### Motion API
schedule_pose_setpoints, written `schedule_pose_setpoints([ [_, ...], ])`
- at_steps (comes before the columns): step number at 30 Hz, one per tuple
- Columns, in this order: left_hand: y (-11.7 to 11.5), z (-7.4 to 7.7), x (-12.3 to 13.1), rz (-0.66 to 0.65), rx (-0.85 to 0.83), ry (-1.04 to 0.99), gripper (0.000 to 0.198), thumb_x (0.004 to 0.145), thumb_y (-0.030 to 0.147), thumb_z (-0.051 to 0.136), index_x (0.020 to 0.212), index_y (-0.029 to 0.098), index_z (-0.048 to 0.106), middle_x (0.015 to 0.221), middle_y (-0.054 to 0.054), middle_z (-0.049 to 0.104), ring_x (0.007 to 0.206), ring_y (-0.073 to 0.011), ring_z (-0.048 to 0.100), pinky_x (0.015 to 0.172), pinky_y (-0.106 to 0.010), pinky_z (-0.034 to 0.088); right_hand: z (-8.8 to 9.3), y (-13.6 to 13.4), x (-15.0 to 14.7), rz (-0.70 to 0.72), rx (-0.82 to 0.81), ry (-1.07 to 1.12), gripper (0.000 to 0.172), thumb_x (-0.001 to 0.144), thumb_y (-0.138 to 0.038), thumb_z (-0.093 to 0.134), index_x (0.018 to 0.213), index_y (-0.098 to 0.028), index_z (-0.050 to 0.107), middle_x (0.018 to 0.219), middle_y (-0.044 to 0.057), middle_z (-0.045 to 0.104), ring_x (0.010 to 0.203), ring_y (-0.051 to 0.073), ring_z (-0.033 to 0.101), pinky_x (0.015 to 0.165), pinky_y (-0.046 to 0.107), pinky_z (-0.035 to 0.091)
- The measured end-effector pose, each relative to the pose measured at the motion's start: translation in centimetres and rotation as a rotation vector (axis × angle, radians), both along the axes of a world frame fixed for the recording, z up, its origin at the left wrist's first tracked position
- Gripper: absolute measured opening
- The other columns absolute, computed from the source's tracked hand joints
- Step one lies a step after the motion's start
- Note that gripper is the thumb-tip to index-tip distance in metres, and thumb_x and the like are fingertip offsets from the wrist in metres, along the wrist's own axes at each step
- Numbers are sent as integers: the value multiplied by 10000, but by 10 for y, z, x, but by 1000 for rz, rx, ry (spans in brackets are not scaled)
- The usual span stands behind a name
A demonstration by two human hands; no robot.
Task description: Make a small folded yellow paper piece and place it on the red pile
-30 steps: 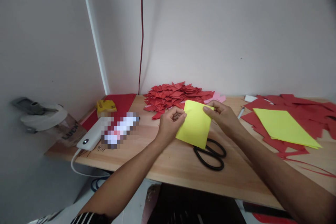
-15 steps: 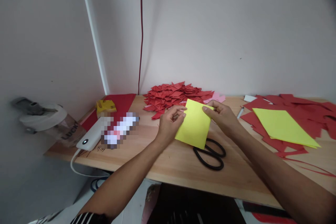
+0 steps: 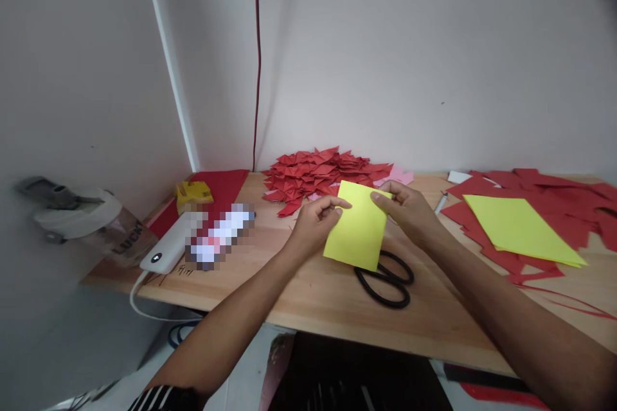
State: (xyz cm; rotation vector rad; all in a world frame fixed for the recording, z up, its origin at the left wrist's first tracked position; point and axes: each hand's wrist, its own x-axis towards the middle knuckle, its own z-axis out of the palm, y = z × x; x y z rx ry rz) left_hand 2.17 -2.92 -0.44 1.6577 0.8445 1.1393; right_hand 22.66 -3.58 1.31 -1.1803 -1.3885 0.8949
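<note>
A yellow sheet of paper is held up over the table, tilted toward me. My right hand pinches its upper right corner, thumb in front and fingers behind. At the left edge, my left hand has thumb and index finger on the sheet, the index finger lying across its front and the other fingers curled. Just below the sheet, the black handles of scissors show on the table; the rest of them is hidden behind the paper.
Folded red paper pieces are heaped by the wall. More yellow sheets lie on red paper scraps at right, near a pen. Leftward are a phone, a white power bank, a yellow packet and a lidded cup.
My left index finger has stretched out farther across the front of the yellow sheet. The right hand keeps its pinch at the corner, and the view has shifted slightly.
</note>
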Motion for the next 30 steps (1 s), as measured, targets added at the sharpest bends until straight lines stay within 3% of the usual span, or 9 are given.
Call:
schedule_pose_setpoints([
  [2,1,-1,1,-30,-57,-35,193,828,295,611,963,180,688,670,9,530,577,-88,443,525,-204,331,-1,0,1,9,2,14,292,748,-458,696,715,-209,546,631,-27,518,568,124,437,530,267,330],
  [5,2,-1,3,-80,-131,-148,257,785,314,670,1002,181,637,737,6,562,624,-92,518,569,-203,396,-3,2,2,26,-3,45,279,760,-443,697,734,-208,550,646,-29,528,577,122,452,540,265,339],
  [10,3,1,6,-92,-210,-286,723,702,289,749,1337,242,407,803,29,594,667,-104,596,648,-232,474,-9,5,2,45,-22,96,276,769,-437,702,742,-209,548,665,-21,564,590,127,489,550,264,369],
  [12,3,2,6,-95,-235,-308,821,690,269,756,1401,234,346,816,24,601,683,-106,603,668,-237,482,-10,5,2,51,-30,119,272,767,-437,704,749,-210,555,671,-20,580,587,127,500,551,263,383],
  [15,3,3,5,-102,-222,-302,790,708,238,739,1409,236,378,808,23,589,685,-101,590,655,-222,472,-13,7,3,52,-62,158,270,748,-430,722,786,-208,573,680,-18,603,579,122,520,545,255,401],
  [19,3,2,2,-94,-122,-213,703,766,227,687,1417,293,428,841,7,613,672,-95,561,616,-206,436,-16,9,5,29,-66,218,342,736,-390,726,1003,-211,610,741,-10,643,600,119,558,544,235,413],
  [23,6,-2,-1,-87,-57,-62,359,805,272,647,1155,213,699,972,-62,673,774,-131,580,673,-233,439,-12,8,4,17,-65,208,434,768,-349,683,1164,-194,595,665,-34,587,531,94,496,487,215,367],
  [27,7,-3,-4,-187,-133,-33,276,796,260,650,1042,188,752,1080,-92,702,906,-174,624,767,-260,459,-5,4,2,-2,-72,164,477,805,-341,639,1252,-188,572,549,-78,463,450,77,383,437,213,316],
  [30,6,-2,-4,-157,-201,-59,296,784,255,654,1056,182,746,1075,-95,717,879,-172,643,751,-259,464,-3,3,2,9,-73,188,499,813,-364,652,1276,-202,562,500,-97,420,432,78,374,439,209,334],
])
